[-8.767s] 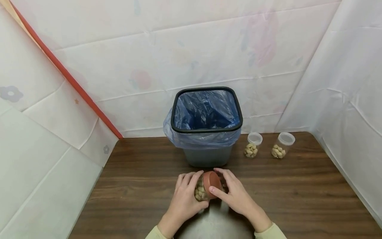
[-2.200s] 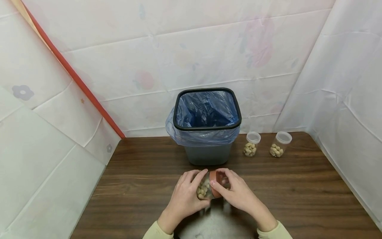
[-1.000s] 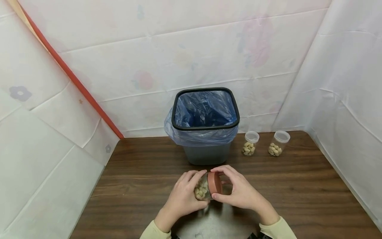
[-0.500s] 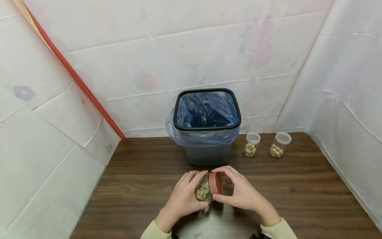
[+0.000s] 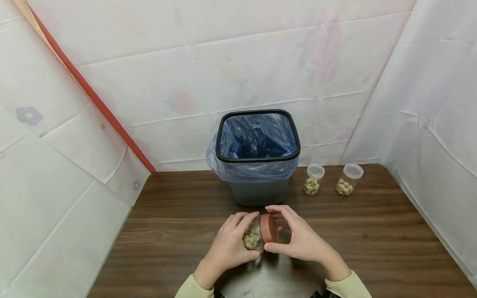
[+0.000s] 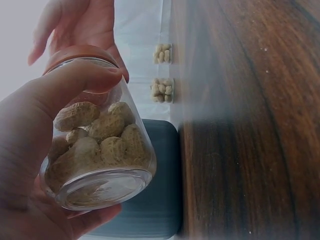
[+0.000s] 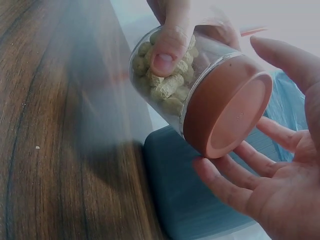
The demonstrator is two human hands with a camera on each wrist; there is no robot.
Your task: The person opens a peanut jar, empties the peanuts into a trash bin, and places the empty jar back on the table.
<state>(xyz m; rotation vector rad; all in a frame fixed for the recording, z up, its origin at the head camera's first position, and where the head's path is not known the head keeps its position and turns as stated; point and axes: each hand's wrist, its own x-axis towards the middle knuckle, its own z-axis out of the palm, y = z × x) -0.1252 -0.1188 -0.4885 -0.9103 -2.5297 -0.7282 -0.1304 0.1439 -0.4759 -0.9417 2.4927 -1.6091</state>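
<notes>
My left hand (image 5: 230,242) grips a clear jar (image 6: 97,155) of unshelled peanuts (image 6: 107,125), its thumb across the side in the left wrist view. Held tilted nearly on its side, the jar points its reddish-brown screw lid (image 7: 227,107) to the right. The lid sits on the mouth. Around that lid my right hand (image 5: 298,238) is loosely spread. In the right wrist view its thumb stands off the lid, while fingertips (image 7: 206,169) are right at the lid's lower edge.
Behind the hands stands a grey bin (image 5: 258,193) with a black rim and blue bag liner (image 5: 257,171). Two small white-lidded jars of pale nuts, one nearer the bin (image 5: 311,182) and one farther right (image 5: 348,180), stand at the back right of the wooden table (image 5: 167,231).
The jar has tipped from lid partly up to nearly sideways. My right thumb, on the lid 2.2 s ago, has come off it, and the right hand has spread wider.
</notes>
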